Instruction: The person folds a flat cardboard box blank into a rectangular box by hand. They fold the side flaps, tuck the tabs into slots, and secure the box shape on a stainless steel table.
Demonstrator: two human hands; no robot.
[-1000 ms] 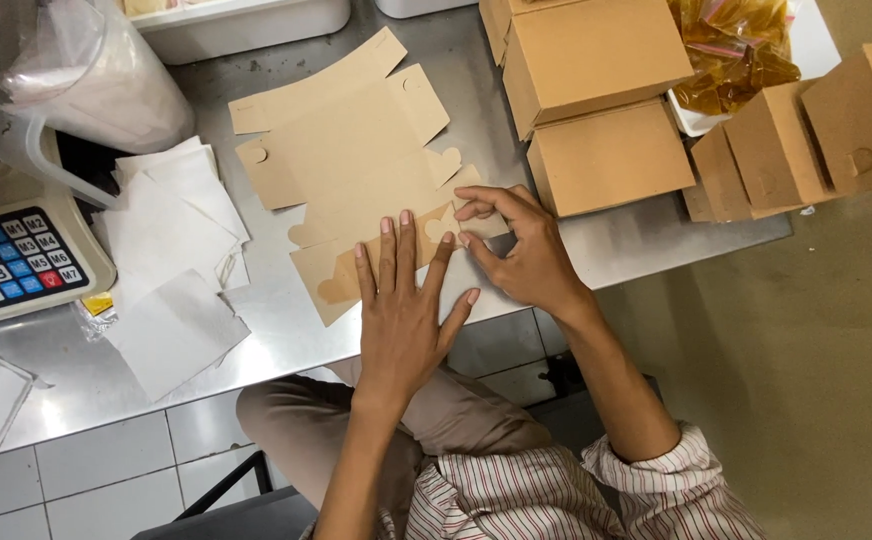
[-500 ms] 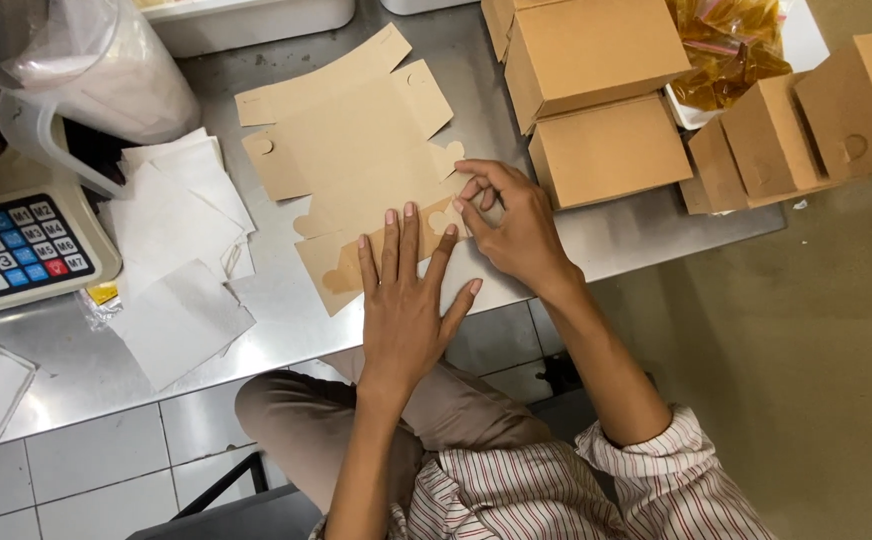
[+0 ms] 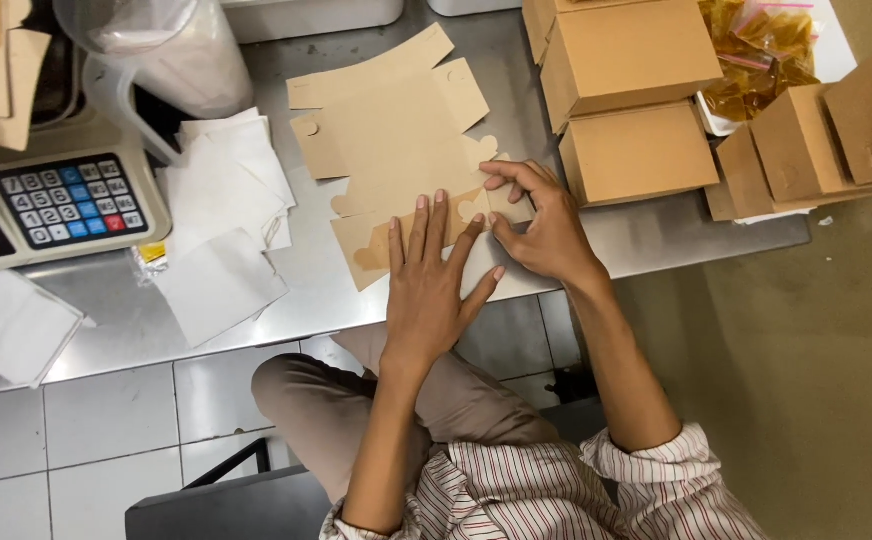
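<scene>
A flat brown box blank (image 3: pixel 396 140) lies unfolded on the steel surface (image 3: pixel 306 290). The left hand (image 3: pixel 436 285) presses flat on its near edge, fingers spread. The right hand (image 3: pixel 546 225) pinches a small flap at the blank's right corner, touching the left thumb. Folded boxes (image 3: pixel 636 100) stand just right of the hands. White papers (image 3: pixel 226 220) lie left of the blank, beside a scale (image 3: pixel 61 200).
</scene>
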